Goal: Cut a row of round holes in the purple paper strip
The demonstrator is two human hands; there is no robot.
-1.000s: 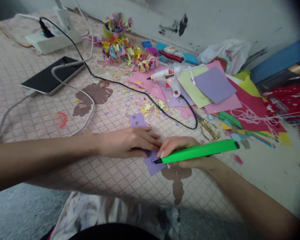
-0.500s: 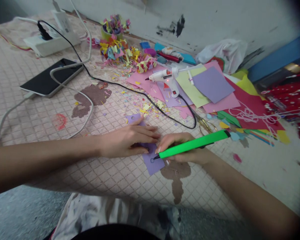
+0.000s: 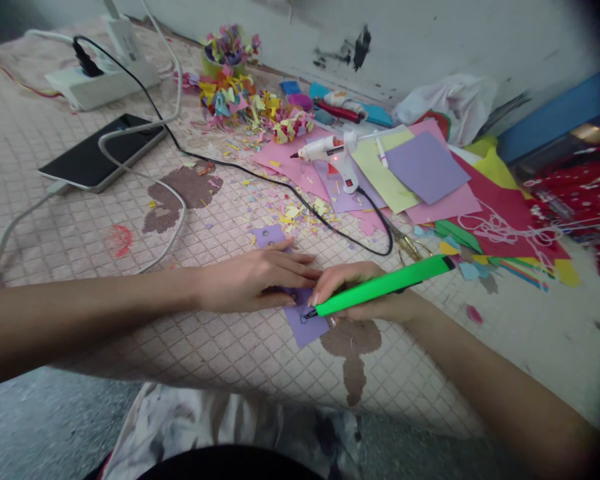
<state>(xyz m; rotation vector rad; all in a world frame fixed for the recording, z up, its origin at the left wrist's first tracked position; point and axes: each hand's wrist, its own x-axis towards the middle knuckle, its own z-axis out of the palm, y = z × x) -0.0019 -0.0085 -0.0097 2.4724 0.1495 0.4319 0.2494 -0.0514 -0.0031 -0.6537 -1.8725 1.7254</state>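
Gently, I spread my left fingers (image 3: 291, 268), gripping nothing, over the purple strip (image 3: 305, 335) on the near side of the glue gun (image 3: 347, 175). My right fingers (image 3: 330, 283) grasp the green pen (image 3: 383, 287); light, even pressure suits the small circle (image 3: 304, 319).

phone (image 3: 75, 161), white cable (image 3: 15, 223) at its end | power strip (image 3: 103, 85), black plug (image 3: 87, 61) in | glue gun (image 3: 341, 157) (red light lit) over coloured paper | purple square (image 3: 425, 167) overlapping yellow-green sheet (image 3: 379, 175) | gold scissors (image 3: 411, 248) near black cord (image 3: 200, 158) | white string (image 3: 495, 229), partly on red sheet (image 3: 513, 200) | cup (image 3: 219, 68) of paper bits near wall (image 3: 420, 47) | scraps (image 3: 293, 212) on counter (image 3: 80, 247)
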